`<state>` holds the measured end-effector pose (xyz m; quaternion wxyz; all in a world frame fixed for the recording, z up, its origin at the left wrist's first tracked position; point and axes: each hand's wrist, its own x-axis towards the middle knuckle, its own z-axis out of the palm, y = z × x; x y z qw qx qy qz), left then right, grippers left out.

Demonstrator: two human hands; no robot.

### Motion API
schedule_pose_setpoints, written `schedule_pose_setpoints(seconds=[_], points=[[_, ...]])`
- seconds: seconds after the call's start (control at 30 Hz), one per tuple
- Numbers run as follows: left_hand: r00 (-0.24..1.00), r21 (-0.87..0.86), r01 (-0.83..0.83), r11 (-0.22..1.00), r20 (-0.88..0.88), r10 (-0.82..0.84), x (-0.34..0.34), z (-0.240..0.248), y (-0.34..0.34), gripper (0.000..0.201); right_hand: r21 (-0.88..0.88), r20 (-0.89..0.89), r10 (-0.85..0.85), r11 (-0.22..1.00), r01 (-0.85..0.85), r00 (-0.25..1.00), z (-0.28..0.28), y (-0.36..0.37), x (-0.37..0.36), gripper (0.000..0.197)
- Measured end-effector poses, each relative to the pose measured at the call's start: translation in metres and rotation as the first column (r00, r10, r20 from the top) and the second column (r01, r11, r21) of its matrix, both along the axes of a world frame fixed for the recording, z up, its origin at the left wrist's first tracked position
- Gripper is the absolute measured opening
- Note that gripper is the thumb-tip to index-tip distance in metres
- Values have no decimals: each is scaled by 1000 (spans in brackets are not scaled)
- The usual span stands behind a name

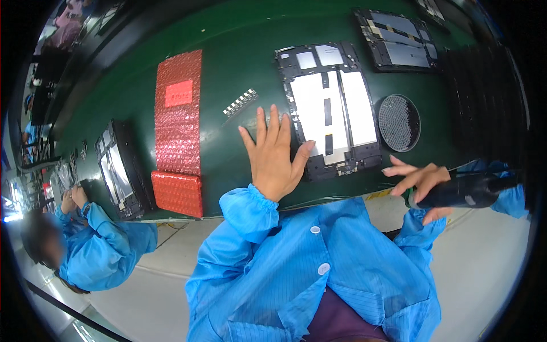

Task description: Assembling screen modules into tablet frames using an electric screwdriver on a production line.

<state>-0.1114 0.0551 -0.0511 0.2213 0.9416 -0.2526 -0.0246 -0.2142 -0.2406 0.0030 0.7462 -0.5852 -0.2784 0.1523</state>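
Observation:
My left hand [273, 154] lies with fingers spread, palm down on the green tabletop, its thumb tip at the left edge of an opened tablet [310, 108]. The tablet has a black frame, pale silver panels and dark strips. My right hand [421, 181] is at the table's front edge, near the tablet's lower right corner. It is closed around a black cylindrical tool, which looks like an electric screwdriver [464, 191], with a green bit at its end; some fingers stretch forward. Beyond my left fingertips lies a short strip of small silver and black pieces [240, 102].
A round dish [399, 122] of tiny grey pieces stands right of the tablet. Another opened tablet [396, 40] lies behind it. Red bubble wrap [178, 131] and a red bubble-wrapped packet [176, 194] lie left. Further left, a tablet [117, 171] stands near a co-worker in blue [99, 251].

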Motion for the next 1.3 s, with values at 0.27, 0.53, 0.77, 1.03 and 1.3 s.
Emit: schedule_pose_setpoints(seconds=[0.27, 0.53, 0.77, 1.03, 1.3], points=[[1000, -78, 7, 997, -25, -9, -7, -9, -14, 74, -50, 43, 43, 998, -41, 998, -27, 4, 7, 39], [783, -807, -433, 402, -558, -275, 16, 42, 1, 66, 277, 116, 174, 940, -200, 978, -21, 22, 27, 34], [814, -838, -137, 528, -399, -423, 123, 107, -28, 66, 398, -36, 258, 890, -223, 966, 25, 35, 67, 37], [570, -750, 191, 634, -441, -694, 232, 108, -162, 67, 273, -134, 490, 854, -443, 861, -5, 55, 99, 44], [375, -718, 246, 651, -549, -747, 265, 75, -245, 71, 387, -87, 489, 819, -423, 868, -6, 44, 98, 46]])
